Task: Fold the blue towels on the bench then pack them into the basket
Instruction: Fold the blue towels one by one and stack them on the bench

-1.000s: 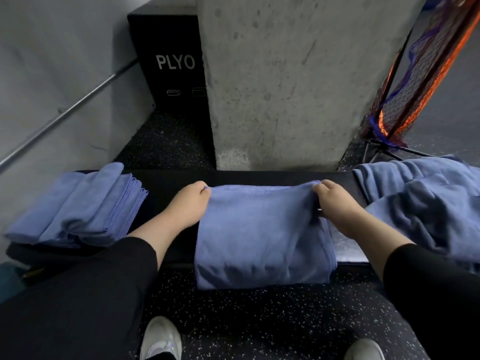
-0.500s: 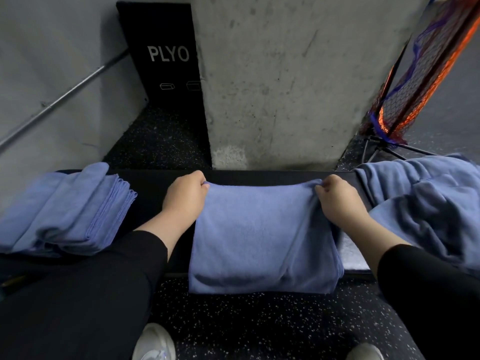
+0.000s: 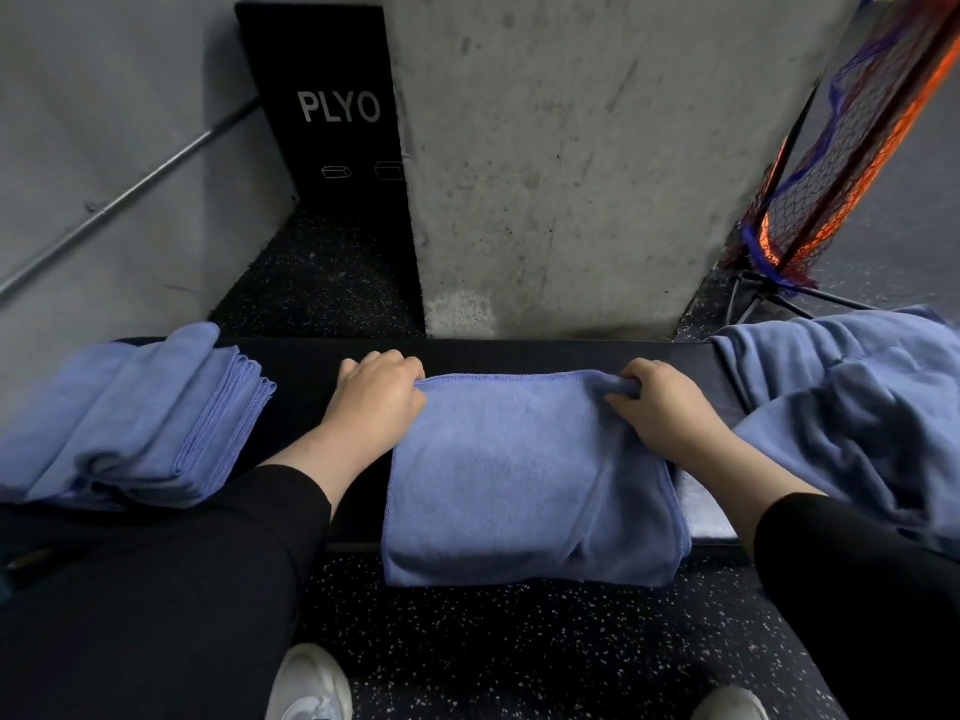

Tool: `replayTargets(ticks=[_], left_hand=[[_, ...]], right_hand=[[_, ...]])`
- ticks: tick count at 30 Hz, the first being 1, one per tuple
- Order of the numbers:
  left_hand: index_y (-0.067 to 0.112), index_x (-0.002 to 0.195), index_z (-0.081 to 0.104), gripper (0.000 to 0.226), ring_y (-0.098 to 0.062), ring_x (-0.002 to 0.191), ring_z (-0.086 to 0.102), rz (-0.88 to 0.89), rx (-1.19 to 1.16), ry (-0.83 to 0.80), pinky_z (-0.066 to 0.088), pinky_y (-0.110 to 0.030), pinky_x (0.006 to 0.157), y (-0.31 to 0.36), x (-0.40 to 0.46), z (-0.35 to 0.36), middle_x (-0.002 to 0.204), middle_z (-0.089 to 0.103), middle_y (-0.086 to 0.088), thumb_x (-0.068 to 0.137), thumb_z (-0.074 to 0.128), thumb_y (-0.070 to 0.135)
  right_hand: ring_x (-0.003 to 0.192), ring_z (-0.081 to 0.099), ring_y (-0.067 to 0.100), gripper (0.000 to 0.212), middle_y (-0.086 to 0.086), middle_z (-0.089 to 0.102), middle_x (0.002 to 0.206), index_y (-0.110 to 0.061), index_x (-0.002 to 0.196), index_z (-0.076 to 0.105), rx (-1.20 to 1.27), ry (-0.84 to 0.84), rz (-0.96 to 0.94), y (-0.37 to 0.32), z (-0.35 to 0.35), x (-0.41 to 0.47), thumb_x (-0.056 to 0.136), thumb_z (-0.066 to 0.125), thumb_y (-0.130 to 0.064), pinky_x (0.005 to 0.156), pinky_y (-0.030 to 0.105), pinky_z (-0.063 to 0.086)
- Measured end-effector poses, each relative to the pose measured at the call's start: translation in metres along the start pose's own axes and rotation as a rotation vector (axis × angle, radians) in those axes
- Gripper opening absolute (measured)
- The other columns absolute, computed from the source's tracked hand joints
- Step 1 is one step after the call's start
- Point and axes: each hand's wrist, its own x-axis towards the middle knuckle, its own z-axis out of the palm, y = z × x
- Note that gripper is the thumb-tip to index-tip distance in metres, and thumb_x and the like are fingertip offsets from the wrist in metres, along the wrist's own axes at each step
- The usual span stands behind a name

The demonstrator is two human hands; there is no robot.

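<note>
A blue towel (image 3: 524, 475), folded over, lies across the middle of the black bench (image 3: 306, 413), and its near part hangs over the front edge. My left hand (image 3: 376, 400) grips its far left corner. My right hand (image 3: 657, 402) grips its far right corner, where the cloth bunches under the fingers. On the bench's left end sits a stack of folded blue towels (image 3: 135, 418). A heap of unfolded blue towels (image 3: 852, 407) covers the right end. No basket is in view.
A concrete pillar (image 3: 571, 163) stands right behind the bench. A black box marked PLYO (image 3: 332, 116) is at the back left, beside a grey wall with a metal rail (image 3: 130, 187). An orange and blue net (image 3: 841, 148) leans at the right. Speckled floor lies below.
Both hands stay on the towel's far corners. The right hand has bunched its corner inward, and the towel's far edge now lies straighter on the bench.
</note>
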Motion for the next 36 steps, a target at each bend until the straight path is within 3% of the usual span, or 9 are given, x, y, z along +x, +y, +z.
replayTargets(ticks=[7, 10, 14, 16, 19, 23, 27, 33, 36], left_hand=[[0.023, 0.087, 0.061, 0.014, -0.017, 0.070, 0.056, -0.154, -0.599, 0.056, 0.043, -0.034, 0.063, -0.001, -0.030, -0.049, 0.079, 0.065, -0.003, 0.098, 0.053, 0.024], [0.020, 0.093, 0.064, 0.013, -0.011, 0.071, 0.052, -0.151, -0.737, 0.117, 0.040, -0.030, 0.065, 0.003, -0.047, -0.068, 0.082, 0.065, 0.000, 0.101, 0.054, 0.023], [0.025, 0.089, 0.065, 0.016, -0.013, 0.078, 0.052, -0.168, -1.020, 0.179, 0.042, -0.036, 0.077, 0.003, -0.069, -0.093, 0.082, 0.061, -0.001, 0.097, 0.056, 0.035], [0.029, 0.088, 0.066, 0.015, -0.017, 0.086, 0.056, -0.169, -1.209, 0.238, 0.044, -0.041, 0.083, 0.002, -0.078, -0.108, 0.088, 0.064, -0.003, 0.092, 0.059, 0.042], [0.026, 0.089, 0.063, 0.018, -0.013, 0.083, 0.058, -0.127, -1.406, 0.348, 0.046, -0.035, 0.079, 0.009, -0.090, -0.134, 0.086, 0.065, -0.001, 0.103, 0.054, 0.024], [0.027, 0.092, 0.063, 0.015, -0.016, 0.087, 0.059, -0.087, -1.396, 0.387, 0.047, -0.040, 0.080, 0.019, -0.101, -0.147, 0.091, 0.066, -0.003, 0.103, 0.053, 0.028], [0.035, 0.084, 0.063, 0.021, -0.010, 0.070, 0.051, -0.126, -1.292, 0.428, 0.040, -0.033, 0.066, 0.022, -0.105, -0.146, 0.071, 0.060, 0.010, 0.103, 0.053, 0.032], [0.021, 0.090, 0.062, 0.020, -0.004, 0.067, 0.050, -0.153, -1.283, 0.312, 0.040, -0.027, 0.064, 0.011, -0.108, -0.147, 0.068, 0.059, 0.012, 0.106, 0.051, 0.022], [0.023, 0.085, 0.065, 0.024, -0.005, 0.068, 0.054, -0.172, -1.340, 0.194, 0.041, -0.027, 0.064, 0.004, -0.105, -0.142, 0.072, 0.062, 0.007, 0.105, 0.052, 0.021]], right_hand=[[0.065, 0.049, 0.007, 0.024, -0.007, 0.058, 0.068, -0.014, 0.078, 0.056, 0.521, 0.072, -0.003, -0.022, -0.042, -0.026, 0.088, 0.073, -0.027, 0.061, 0.030, 0.040], [0.065, 0.053, 0.004, 0.023, -0.009, 0.061, 0.069, -0.015, 0.080, 0.059, 0.666, 0.085, -0.021, -0.027, -0.062, -0.045, 0.088, 0.075, -0.030, 0.065, 0.030, 0.043], [0.080, 0.062, 0.018, 0.018, 0.007, 0.069, 0.083, -0.018, 0.082, 0.063, 0.870, 0.058, -0.038, -0.038, -0.093, -0.072, 0.087, 0.076, -0.030, 0.074, 0.046, 0.050], [0.079, 0.060, 0.020, 0.018, 0.007, 0.065, 0.081, -0.020, 0.078, 0.061, 0.974, 0.065, -0.079, -0.046, -0.111, -0.086, 0.091, 0.073, -0.022, 0.072, 0.042, 0.048], [0.064, 0.056, 0.011, 0.024, -0.003, 0.060, 0.069, -0.021, 0.075, 0.055, 1.060, 0.102, -0.141, -0.059, -0.133, -0.105, 0.094, 0.069, -0.020, 0.055, 0.024, 0.046], [0.062, 0.047, 0.008, 0.024, -0.005, 0.053, 0.067, -0.021, 0.077, 0.053, 1.035, 0.212, -0.142, -0.066, -0.136, -0.117, 0.096, 0.067, -0.024, 0.053, 0.024, 0.044], [0.079, 0.060, 0.018, 0.012, 0.002, 0.066, 0.082, -0.024, 0.087, 0.060, 1.033, 0.156, -0.086, -0.064, -0.134, -0.118, 0.096, 0.068, -0.028, 0.072, 0.048, 0.053], [0.064, 0.055, 0.017, 0.012, -0.008, 0.064, 0.067, -0.023, 0.087, 0.057, 0.956, 0.147, -0.118, -0.066, -0.140, -0.117, 0.098, 0.064, -0.023, 0.048, 0.029, 0.043], [0.062, 0.059, 0.009, 0.010, -0.007, 0.067, 0.070, -0.018, 0.093, 0.060, 0.992, 0.155, -0.085, -0.068, -0.138, -0.113, 0.097, 0.066, -0.025, 0.049, 0.023, 0.045]])
